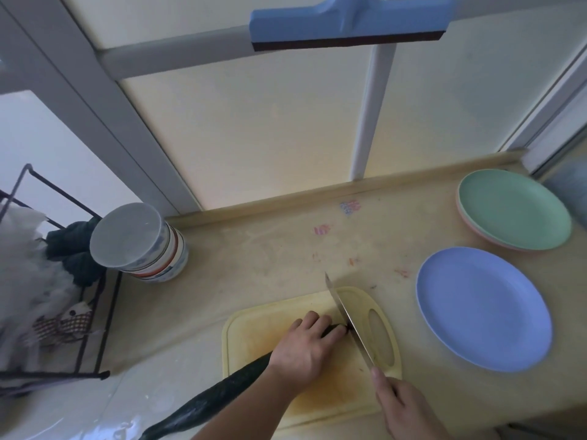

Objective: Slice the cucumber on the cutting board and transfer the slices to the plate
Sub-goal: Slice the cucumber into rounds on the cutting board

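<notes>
Nearest the viewer, the right hand [401, 404] grips the handle of the knife [347, 322], fingers curled round it and forefinger laid toward the blade's back. Just ahead and to its left, the left hand [303, 347] presses down on the cucumber [222, 398], fingers bent and held close together, the tips set just beside the flat of the blade. The blade's edge meets the cucumber's end directly off those fingertips [338, 331].

Risk one: the fingertips lie very close to the blade; a sideways slip of the knife, or a roll of the round cucumber under the palm, would in my judgement bring edge and fingers together. Risk two: most of the cucumber hangs off the near-left edge of the cutting board [254, 325] and onto the wet-looking counter [270, 249]; the unsupported tail could pivot when pressed. Risk three: the cut falls near the board's handle slot, to the right of the fingers, and slices could drop into it.

No slices are visible yet; the task looks barely begun.

Right of the knife hand and beyond, the blue plate [482, 308] sits apart from the board, with bare counter between. Farther off, the green plate [514, 209] rests on a pink one. Far left of the fingers stand stacked bowls [139, 242] and a wire rack [63, 281], well apart.
</notes>
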`<state>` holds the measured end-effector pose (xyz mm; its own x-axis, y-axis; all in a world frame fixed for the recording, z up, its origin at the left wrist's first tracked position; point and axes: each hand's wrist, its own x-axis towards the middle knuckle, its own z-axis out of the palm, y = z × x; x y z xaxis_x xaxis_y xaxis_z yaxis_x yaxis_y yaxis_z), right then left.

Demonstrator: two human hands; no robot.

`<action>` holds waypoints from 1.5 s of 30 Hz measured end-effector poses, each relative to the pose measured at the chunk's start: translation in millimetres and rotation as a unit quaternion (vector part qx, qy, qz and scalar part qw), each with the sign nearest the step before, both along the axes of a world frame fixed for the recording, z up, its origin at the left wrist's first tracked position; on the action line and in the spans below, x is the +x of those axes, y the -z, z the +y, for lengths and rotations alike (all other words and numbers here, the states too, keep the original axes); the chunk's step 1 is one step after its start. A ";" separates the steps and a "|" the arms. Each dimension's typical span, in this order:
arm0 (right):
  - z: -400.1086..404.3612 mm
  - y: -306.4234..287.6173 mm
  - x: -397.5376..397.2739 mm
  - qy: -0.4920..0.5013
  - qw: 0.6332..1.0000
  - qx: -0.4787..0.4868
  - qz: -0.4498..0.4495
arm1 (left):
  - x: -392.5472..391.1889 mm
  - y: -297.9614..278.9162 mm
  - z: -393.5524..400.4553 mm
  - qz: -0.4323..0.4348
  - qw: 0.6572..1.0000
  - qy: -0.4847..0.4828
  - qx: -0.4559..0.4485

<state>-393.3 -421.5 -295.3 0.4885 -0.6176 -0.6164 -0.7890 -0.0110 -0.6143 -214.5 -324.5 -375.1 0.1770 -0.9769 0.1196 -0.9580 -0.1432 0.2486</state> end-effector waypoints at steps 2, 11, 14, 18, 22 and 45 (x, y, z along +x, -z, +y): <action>1.6 -6.2 -1.5 -0.004 1.000 0.001 -0.008 | 1.4 1.6 0.2 0.008 1.000 0.002 -0.008; 16.1 -2.2 -14.2 0.069 0.997 -0.002 -0.042 | 3.3 7.1 -2.3 0.021 0.999 0.014 -0.039; 13.4 -0.1 -15.3 0.043 0.998 -0.034 -0.031 | 3.4 7.1 -2.1 0.027 0.998 0.016 -0.047; 11.2 3.3 -11.4 0.039 0.999 -0.022 -0.030 | 1.7 5.8 -3.7 0.031 0.998 0.010 -0.058; 6.0 9.2 -1.8 0.028 0.999 -0.003 -0.032 | 0.4 6.0 -3.7 0.024 0.998 0.005 -0.053; 4.4 6.3 -17.1 0.018 0.999 -0.014 -0.032 | -0.6 6.9 -3.5 0.028 0.998 0.000 -0.064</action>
<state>-410.5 -417.2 -301.6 0.5037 -0.6518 -0.5669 -0.7476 -0.0001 -0.6641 -215.1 -328.0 -382.0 0.1869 -0.9545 0.2325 -0.9418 -0.1068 0.3188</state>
